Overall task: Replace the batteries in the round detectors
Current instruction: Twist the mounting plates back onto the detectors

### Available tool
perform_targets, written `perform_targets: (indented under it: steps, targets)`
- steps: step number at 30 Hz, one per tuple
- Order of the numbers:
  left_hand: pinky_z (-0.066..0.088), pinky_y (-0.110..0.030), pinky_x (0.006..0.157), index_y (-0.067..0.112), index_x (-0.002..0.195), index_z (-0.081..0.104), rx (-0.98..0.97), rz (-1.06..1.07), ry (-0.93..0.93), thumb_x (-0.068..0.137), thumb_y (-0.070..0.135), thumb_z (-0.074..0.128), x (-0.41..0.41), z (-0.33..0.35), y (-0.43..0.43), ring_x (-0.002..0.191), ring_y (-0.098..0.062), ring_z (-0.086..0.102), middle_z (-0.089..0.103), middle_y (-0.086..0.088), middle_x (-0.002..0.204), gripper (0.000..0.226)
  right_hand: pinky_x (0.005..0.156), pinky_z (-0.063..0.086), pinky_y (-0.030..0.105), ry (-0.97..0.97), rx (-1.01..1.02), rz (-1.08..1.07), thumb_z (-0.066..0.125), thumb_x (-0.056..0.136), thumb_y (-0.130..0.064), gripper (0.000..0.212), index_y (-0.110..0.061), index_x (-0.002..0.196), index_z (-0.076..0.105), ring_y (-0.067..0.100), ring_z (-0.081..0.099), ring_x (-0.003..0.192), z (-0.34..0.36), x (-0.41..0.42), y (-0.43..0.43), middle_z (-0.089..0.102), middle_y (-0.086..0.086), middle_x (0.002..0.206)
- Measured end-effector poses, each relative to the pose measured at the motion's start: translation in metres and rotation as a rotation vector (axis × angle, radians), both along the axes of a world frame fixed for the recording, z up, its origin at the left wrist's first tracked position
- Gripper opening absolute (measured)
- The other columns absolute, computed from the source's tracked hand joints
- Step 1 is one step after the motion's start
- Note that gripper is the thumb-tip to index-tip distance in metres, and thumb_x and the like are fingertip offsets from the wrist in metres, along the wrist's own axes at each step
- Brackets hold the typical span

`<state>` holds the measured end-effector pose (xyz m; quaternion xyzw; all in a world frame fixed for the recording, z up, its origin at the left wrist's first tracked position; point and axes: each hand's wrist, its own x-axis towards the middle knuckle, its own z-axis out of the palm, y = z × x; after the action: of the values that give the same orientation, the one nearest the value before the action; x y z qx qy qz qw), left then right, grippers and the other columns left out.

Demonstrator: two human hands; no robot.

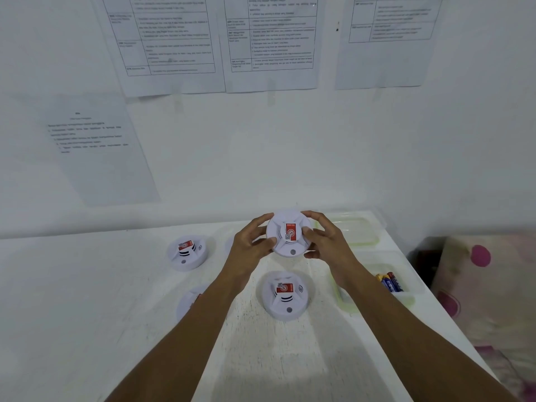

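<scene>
Four round white detectors in plain sight, each with a red label on its face.

Held detector (pixel 288 235): raised just above the worktop (pixel 87 300) near its far edge, face turned toward the camera.

Left grip (pixel 249 246): fingers curled over the upper left rim, thumb pressed on the lower left edge, closed round the held detector.

Right grip (pixel 327 242): fingers curled round the upper right rim, thumb on the right side of the face, likewise clamped on it.

Front detector (pixel 285 295): flat on the worktop, between the two forearms, nearer the camera than the held one.

Back-left detector (pixel 188 252): flat on the worktop, well apart to the left of the left grip.

Half-hidden detector (pixel 188 304): at front left, mostly covered by the left forearm.

Pale curved edge (pixel 228 245) just behind the left grip: possibly a fifth detector, too little showing to tell.

Two clear tubs with greenish rims along the worktop's right side. Far tub (pixel 364 243): just beyond the right grip. Near tub (pixel 343 300): beside the right forearm, holding batteries (pixel 390 281), three countable, side by side, in blue, yellow and red wraps.

Four printed sheets (pixel 174 44) on the wall: three in a row at top, one lower left.

Pink-spotted cloth (pixel 478 285) past the worktop's right edge.
</scene>
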<state>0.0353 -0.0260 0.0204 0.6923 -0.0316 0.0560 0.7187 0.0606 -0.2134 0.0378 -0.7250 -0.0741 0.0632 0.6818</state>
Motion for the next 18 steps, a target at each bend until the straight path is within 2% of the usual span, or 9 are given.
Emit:
perform_targets:
  steps: [11, 18]
  targets:
    - [0.058, -0.035, 0.088, 0.028, 0.129, 0.058, -0.012, -0.006, 0.002, 0.091, 0.008, 0.066, 0.002, 0.0007, -0.002, 0.109, -0.024, 0.067, 0.07, -0.002, 0.12, 0.043, 0.078, 0.057, 0.037, -0.003, -0.004, 0.001, 0.055, 0.099, -0.022, 0.024, -0.036, 0.118, 0.06, 0.027, 0.07, 0.095, -0.0006, 0.0026, -0.0016, 0.074, 0.005, 0.101]
    - [0.058, -0.036, 0.09, 0.026, 0.131, 0.058, 0.002, -0.003, 0.001, 0.092, 0.01, 0.066, 0.0029, -0.0012, -0.0022, 0.11, -0.024, 0.067, 0.07, 0.0, 0.119, 0.043, 0.076, 0.057, 0.035, -0.003, -0.006, -0.004, 0.055, 0.099, -0.023, 0.024, -0.035, 0.118, 0.06, 0.026, 0.07, 0.095, -0.0017, 0.0033, -0.002, 0.074, 0.004, 0.101]
